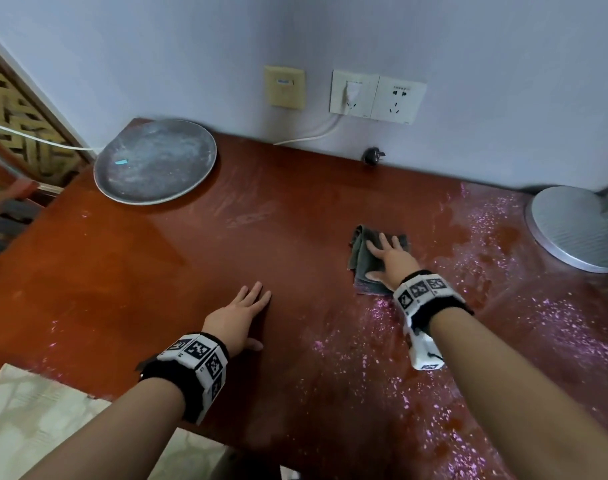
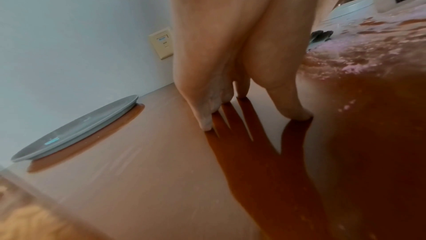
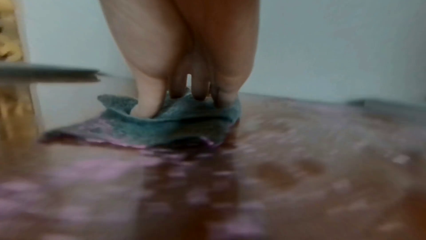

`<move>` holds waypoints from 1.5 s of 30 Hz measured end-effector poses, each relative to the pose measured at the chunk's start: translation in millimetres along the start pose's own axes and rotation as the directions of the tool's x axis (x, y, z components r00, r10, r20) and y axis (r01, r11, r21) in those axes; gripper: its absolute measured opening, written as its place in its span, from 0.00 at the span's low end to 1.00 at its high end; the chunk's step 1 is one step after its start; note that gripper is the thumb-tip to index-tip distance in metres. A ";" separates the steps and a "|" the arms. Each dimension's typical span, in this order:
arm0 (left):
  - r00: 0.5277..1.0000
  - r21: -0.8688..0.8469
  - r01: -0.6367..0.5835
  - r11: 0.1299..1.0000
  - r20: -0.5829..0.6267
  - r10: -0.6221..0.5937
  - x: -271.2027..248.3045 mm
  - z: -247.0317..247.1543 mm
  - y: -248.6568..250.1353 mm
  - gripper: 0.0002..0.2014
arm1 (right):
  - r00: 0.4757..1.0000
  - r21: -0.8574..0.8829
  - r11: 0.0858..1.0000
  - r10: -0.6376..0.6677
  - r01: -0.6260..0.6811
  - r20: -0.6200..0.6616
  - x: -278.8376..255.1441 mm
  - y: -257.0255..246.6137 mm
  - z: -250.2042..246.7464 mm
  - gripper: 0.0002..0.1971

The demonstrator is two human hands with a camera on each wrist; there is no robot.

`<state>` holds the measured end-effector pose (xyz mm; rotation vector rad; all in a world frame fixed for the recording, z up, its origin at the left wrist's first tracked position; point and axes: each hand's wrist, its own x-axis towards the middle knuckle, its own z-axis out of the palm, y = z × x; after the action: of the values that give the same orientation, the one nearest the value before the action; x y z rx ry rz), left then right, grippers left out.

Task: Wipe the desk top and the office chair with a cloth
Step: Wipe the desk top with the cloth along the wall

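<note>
A grey-green cloth [image 1: 359, 252] lies folded on the red-brown desk top [image 1: 157, 278], right of centre. My right hand [image 1: 387, 251] presses flat on it with straight fingers; in the right wrist view the fingertips [image 3: 147, 105] sink into the cloth [image 3: 179, 125]. My left hand [image 1: 250, 306] rests flat on the bare desk, fingers straight, holding nothing; the left wrist view shows its fingertips [image 2: 205, 122] touching the glossy desk top [image 2: 138, 180]. Pink-white specks and wet smears [image 1: 555, 327] cover the desk's right half. The office chair is not in view.
A round grey plate [image 1: 155, 161] sits at the back left corner, also the plate [image 2: 76, 129] in the left wrist view. A silver round lamp base [image 1: 576, 226] stands at the right. A black plug [image 1: 372, 155] and white cable [image 1: 306, 136] lie by the wall sockets [image 1: 377, 97].
</note>
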<state>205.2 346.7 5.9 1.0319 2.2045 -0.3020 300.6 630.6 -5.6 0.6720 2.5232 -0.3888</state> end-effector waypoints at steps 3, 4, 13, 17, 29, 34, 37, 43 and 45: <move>1.000 0.015 -0.020 1.000 0.022 0.019 2.0 -6.4 -7.0 0.47 | 0.990 -0.022 0.990 -0.135 0.136 0.025 4.5 -61.4 11.5 0.37; 1.000 0.026 -0.017 1.000 0.023 0.016 2.3 -10.0 -11.3 0.45 | 0.981 -0.035 0.981 -0.190 0.192 0.038 1.8 -86.4 18.4 0.38; 1.000 0.147 0.018 0.989 -0.009 -0.016 -0.3 -12.9 -29.6 0.43 | 0.981 0.124 0.976 -0.186 0.178 0.051 -44.6 -118.5 54.1 0.37; 1.000 0.166 -0.019 0.986 0.009 0.018 -12.7 -2.8 -26.2 0.50 | 0.996 0.075 0.993 0.084 -0.086 0.026 -55.5 -35.6 36.9 0.40; 0.993 0.270 -0.107 0.957 0.080 0.089 -25.4 -6.1 -37.8 0.46 | 0.972 0.088 0.973 -0.219 0.212 0.089 -72.2 -131.3 72.2 0.38; 0.999 0.114 -0.034 0.993 0.003 0.034 -39.2 5.0 -55.5 0.45 | 0.996 0.071 0.996 0.056 -0.060 0.067 -61.9 -86.8 53.3 0.39; 1.000 0.053 0.007 0.999 -0.024 -0.006 -46.2 15.0 -64.8 0.43 | 0.998 0.090 0.996 0.011 -0.017 0.067 -61.4 -126.7 62.0 0.37; 0.993 0.018 0.092 0.996 -0.078 -0.091 -56.8 13.6 -87.4 0.40 | 0.956 -0.016 0.969 -0.239 0.245 0.171 -54.0 -218.9 82.1 0.32; 0.988 0.010 0.112 0.994 -0.105 -0.111 -62.6 8.4 -93.6 0.38 | 0.964 0.003 0.975 -0.218 0.220 0.155 -46.2 -205.4 65.5 0.34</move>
<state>167.9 244.0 34.5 0.9538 2.3624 -0.3220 252.7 415.4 -6.8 0.3419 2.4550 -0.4801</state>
